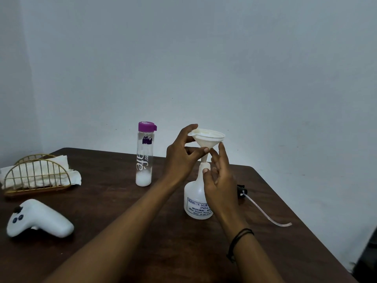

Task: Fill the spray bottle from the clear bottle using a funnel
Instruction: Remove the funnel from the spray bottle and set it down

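Pinching the cone of the white funnel (206, 137) between thumb and fingertips, the left hand (181, 158) is holding it upright with its spout standing in the neck of the white spray bottle (195, 203), while the right hand (219, 180) is resting half-open fingers against the spout and the bottle neck, gripping nothing firmly. The spray bottle is standing on the dark wooden table (122, 231). The clear bottle (144, 154) with a purple cap is standing upright to its left, well apart, and the detached sprayer head with tube (263, 209) is lying to its right.
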`<action>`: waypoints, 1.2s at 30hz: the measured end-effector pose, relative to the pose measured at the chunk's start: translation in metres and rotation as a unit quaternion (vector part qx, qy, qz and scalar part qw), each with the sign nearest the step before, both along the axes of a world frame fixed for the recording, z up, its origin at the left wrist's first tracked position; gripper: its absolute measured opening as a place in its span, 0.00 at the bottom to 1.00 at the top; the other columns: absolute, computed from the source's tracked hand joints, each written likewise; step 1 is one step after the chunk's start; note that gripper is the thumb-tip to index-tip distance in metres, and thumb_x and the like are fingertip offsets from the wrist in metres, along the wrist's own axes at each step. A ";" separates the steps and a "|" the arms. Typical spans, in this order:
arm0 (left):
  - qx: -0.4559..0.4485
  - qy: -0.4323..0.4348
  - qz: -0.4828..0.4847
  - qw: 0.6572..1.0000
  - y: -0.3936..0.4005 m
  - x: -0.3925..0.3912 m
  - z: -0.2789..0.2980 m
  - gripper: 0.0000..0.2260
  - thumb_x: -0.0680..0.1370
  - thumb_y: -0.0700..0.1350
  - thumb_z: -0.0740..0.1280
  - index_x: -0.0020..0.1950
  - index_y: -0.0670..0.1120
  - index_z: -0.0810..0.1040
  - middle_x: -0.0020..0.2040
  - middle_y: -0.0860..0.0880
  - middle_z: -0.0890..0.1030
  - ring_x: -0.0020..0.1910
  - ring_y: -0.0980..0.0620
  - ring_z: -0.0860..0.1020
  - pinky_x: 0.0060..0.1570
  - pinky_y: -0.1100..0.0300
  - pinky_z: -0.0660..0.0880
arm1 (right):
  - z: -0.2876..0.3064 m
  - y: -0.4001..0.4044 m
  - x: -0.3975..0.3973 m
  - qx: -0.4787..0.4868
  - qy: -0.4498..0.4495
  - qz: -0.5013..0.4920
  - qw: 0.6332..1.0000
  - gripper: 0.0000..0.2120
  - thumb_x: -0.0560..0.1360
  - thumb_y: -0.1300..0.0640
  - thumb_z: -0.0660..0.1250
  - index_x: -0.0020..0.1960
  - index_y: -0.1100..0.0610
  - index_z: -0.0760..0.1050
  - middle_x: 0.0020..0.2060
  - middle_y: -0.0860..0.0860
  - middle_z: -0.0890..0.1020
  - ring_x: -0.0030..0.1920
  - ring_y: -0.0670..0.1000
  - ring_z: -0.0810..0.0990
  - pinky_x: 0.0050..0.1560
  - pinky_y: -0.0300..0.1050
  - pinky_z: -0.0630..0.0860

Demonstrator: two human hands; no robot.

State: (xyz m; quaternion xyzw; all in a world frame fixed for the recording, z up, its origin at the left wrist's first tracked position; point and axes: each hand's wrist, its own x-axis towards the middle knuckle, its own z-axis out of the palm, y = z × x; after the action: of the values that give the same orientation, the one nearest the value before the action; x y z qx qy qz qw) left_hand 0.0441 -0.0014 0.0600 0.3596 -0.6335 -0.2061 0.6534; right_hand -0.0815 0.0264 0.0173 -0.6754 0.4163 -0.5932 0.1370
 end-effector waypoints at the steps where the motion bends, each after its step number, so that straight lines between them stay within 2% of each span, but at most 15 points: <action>1: 0.001 0.000 -0.002 1.000 0.000 -0.001 0.001 0.30 0.73 0.45 0.77 0.71 0.59 0.70 0.57 0.57 0.81 0.45 0.58 0.85 0.47 0.68 0.79 | 0.000 0.000 0.000 0.002 -0.002 0.005 1.000 0.35 0.80 0.63 0.61 0.79 0.41 0.51 0.74 0.44 0.70 0.72 0.40 0.68 0.63 0.22 0.63; 5: 0.003 0.009 -0.014 1.000 -0.001 -0.004 0.002 0.30 0.73 0.40 0.77 0.70 0.60 0.69 0.56 0.58 0.80 0.45 0.59 0.84 0.45 0.69 0.79 | 0.001 0.001 0.001 0.012 -0.004 0.012 1.000 0.36 0.81 0.61 0.61 0.74 0.31 0.48 0.75 0.42 0.67 0.70 0.33 0.65 0.63 0.22 0.63; 8: -0.003 0.027 -0.010 1.000 -0.002 -0.006 0.001 0.29 0.73 0.41 0.77 0.67 0.60 0.69 0.56 0.59 0.79 0.45 0.60 0.84 0.42 0.71 0.77 | 0.000 0.002 0.002 0.011 -0.005 0.008 1.000 0.35 0.81 0.61 0.62 0.78 0.38 0.48 0.74 0.39 0.68 0.71 0.33 0.64 0.64 0.23 0.62; 11: -0.005 0.045 0.010 0.999 -0.007 -0.006 0.002 0.30 0.73 0.40 0.77 0.69 0.56 0.69 0.56 0.58 0.79 0.43 0.63 0.83 0.42 0.71 0.77 | -0.001 0.003 0.003 0.014 -0.013 -0.003 1.000 0.34 0.81 0.59 0.62 0.79 0.41 0.49 0.72 0.35 0.67 0.71 0.35 0.65 0.64 0.24 0.63; 14: 0.002 0.064 0.033 0.997 -0.016 -0.001 0.005 0.31 0.73 0.41 0.76 0.71 0.55 0.68 0.55 0.57 0.79 0.42 0.62 0.84 0.47 0.66 0.79 | -0.003 0.004 0.003 0.019 -0.036 -0.025 0.999 0.33 0.80 0.58 0.64 0.79 0.44 0.52 0.71 0.36 0.68 0.70 0.37 0.66 0.62 0.25 0.63; 17: 0.027 0.084 0.056 0.994 -0.030 0.008 0.006 0.32 0.74 0.41 0.76 0.73 0.55 0.66 0.57 0.54 0.79 0.43 0.63 0.83 0.51 0.60 0.80 | -0.004 0.004 0.002 0.027 -0.050 -0.045 0.997 0.31 0.80 0.57 0.65 0.78 0.45 0.56 0.72 0.39 0.70 0.71 0.41 0.68 0.54 0.19 0.64; 19: 0.048 0.079 0.078 0.993 -0.043 0.014 0.001 0.32 0.74 0.41 0.76 0.74 0.54 0.65 0.57 0.53 0.78 0.40 0.67 0.82 0.46 0.64 0.79 | -0.006 0.002 0.003 0.026 -0.055 -0.052 0.997 0.30 0.79 0.57 0.65 0.77 0.46 0.58 0.71 0.41 0.71 0.70 0.43 0.70 0.56 0.23 0.65; 21: 0.069 0.075 0.102 0.989 -0.056 0.020 -0.009 0.33 0.74 0.40 0.75 0.75 0.53 0.64 0.55 0.52 0.77 0.36 0.72 0.80 0.34 0.72 0.76 | -0.008 0.001 0.004 0.026 -0.054 -0.053 0.997 0.30 0.79 0.58 0.66 0.77 0.47 0.59 0.71 0.42 0.72 0.70 0.45 0.71 0.61 0.32 0.67; 23: 0.096 0.070 0.124 0.985 -0.068 0.026 -0.019 0.34 0.74 0.40 0.75 0.76 0.53 0.64 0.55 0.51 0.78 0.36 0.68 0.81 0.30 0.72 0.76 | -0.009 0.001 0.005 0.030 -0.045 -0.056 0.997 0.30 0.78 0.59 0.66 0.77 0.48 0.59 0.70 0.43 0.72 0.70 0.45 0.71 0.64 0.38 0.70; 25: 0.130 0.055 0.139 0.980 -0.079 0.032 -0.031 0.35 0.73 0.41 0.75 0.76 0.52 0.62 0.58 0.47 0.80 0.44 0.58 0.82 0.37 0.59 0.83 | -0.011 0.000 0.006 0.034 -0.037 -0.058 0.997 0.30 0.78 0.59 0.66 0.77 0.47 0.59 0.70 0.43 0.73 0.70 0.45 0.72 0.65 0.42 0.72; 27: 0.163 0.027 0.146 0.975 -0.090 0.036 -0.043 0.36 0.73 0.41 0.75 0.76 0.50 0.61 0.62 0.43 0.80 0.51 0.47 0.82 0.45 0.48 0.84 | -0.014 0.000 0.007 0.035 -0.027 -0.063 0.997 0.30 0.78 0.59 0.66 0.76 0.47 0.59 0.69 0.44 0.73 0.69 0.45 0.73 0.64 0.42 0.73; 30: 0.180 -0.034 0.161 0.970 -0.098 0.038 -0.064 0.33 0.73 0.42 0.75 0.74 0.48 0.63 0.58 0.43 0.80 0.50 0.47 0.80 0.41 0.57 0.78 | -0.017 -0.001 0.008 0.044 -0.007 -0.071 0.997 0.31 0.77 0.57 0.67 0.77 0.47 0.58 0.70 0.46 0.73 0.68 0.46 0.73 0.64 0.42 0.73; 31: 0.183 -0.061 0.171 0.966 -0.099 0.038 -0.070 0.32 0.72 0.43 0.75 0.72 0.47 0.64 0.56 0.45 0.81 0.51 0.46 0.80 0.42 0.58 0.75 | -0.019 -0.002 0.008 0.047 -0.001 -0.075 0.996 0.32 0.77 0.56 0.67 0.77 0.47 0.58 0.70 0.47 0.73 0.68 0.47 0.73 0.64 0.43 0.73; 36: 0.208 -0.133 0.179 0.952 -0.101 0.042 -0.084 0.29 0.71 0.43 0.74 0.68 0.43 0.66 0.58 0.42 0.80 0.56 0.40 0.79 0.56 0.47 0.77 | -0.022 -0.006 0.009 0.079 0.031 -0.095 0.992 0.35 0.76 0.52 0.67 0.78 0.46 0.54 0.69 0.47 0.73 0.67 0.48 0.72 0.62 0.42 0.70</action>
State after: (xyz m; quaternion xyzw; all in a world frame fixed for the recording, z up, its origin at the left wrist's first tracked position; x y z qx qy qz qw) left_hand 0.0857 -0.1023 -0.0244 0.6193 -0.5831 -0.1629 0.4999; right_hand -0.0726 0.0207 -0.0051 -0.6381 0.5278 -0.5477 0.1198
